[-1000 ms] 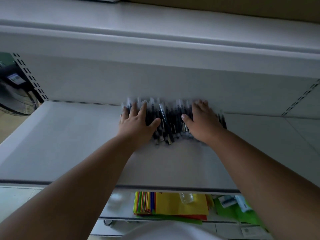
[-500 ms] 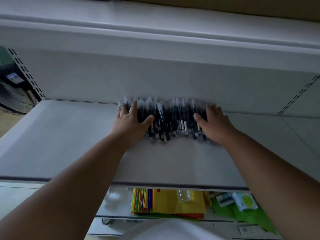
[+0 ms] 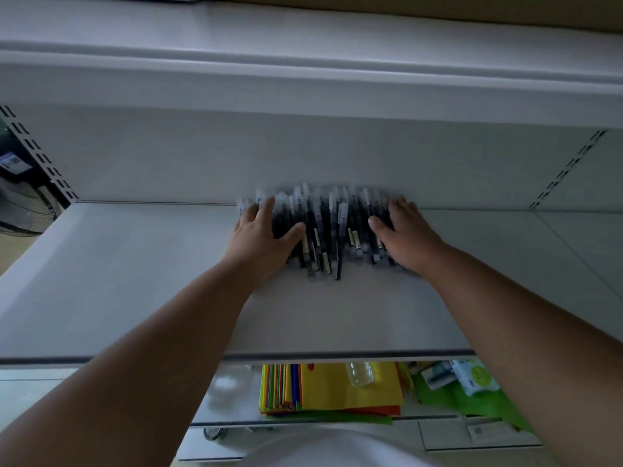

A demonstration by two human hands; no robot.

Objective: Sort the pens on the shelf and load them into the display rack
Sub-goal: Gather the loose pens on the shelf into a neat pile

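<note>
A heap of several dark pens (image 3: 332,227) with clear caps lies on the white shelf (image 3: 135,274), against its back wall. My left hand (image 3: 261,237) rests flat on the left side of the heap, fingers straight and thumb spread over the pens. On the right side, my right hand (image 3: 404,232) lies flat on the pens, thumb pointing inward. A few pens stick out toward me between the two hands. No display rack is in view.
An upper shelf (image 3: 303,82) overhangs the pens. Below the shelf edge lie stacked coloured paper (image 3: 337,389), a clear bottle (image 3: 360,374) and green packets (image 3: 472,385). A fan (image 3: 23,210) stands at the far left.
Both hands have stayed on the heap; the right hand slid outward to the right and then slightly back, spreading the pens wider. The view shifted a little.
</note>
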